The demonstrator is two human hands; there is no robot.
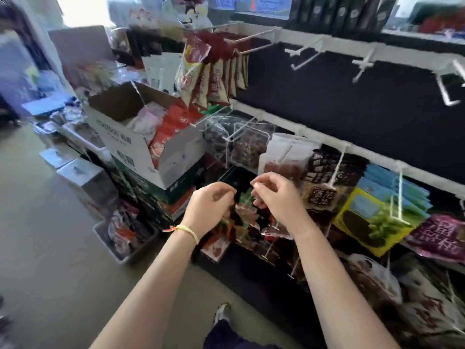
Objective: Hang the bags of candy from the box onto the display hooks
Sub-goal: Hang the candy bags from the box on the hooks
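A: Step first. Your left hand [212,197] and right hand [270,191] are both curled in, fingertips pinching the top edge of a clear bag of candy [245,212] held low in front of the lower display row. Looks like you're lining its hang hole up with a hook, though blur hides the hole and the hook tip. Keep the top edge taut between both pinches and level, slide it straight back along the wire, and don't let go until the bag hangs free.

B: Where's the supply?

A: Open cardboard box [141,137], up to your left on a stack of cartons, well apart from your hands. Red and pale bags [163,127] are left inside; too jumbled to count.

B: Counts then, big to small.

A: One box. Two white rails [327,41] on the display. Upper rail: about five empty white hooks [362,65], and one cluster of red-and-cream bags [214,79], roughly seven, edges blurred. Lower rail: around five hooks loaded, including the blue-green packs [392,195]. One bag in your hands. One woven bracelet [186,230], on your left wrist.
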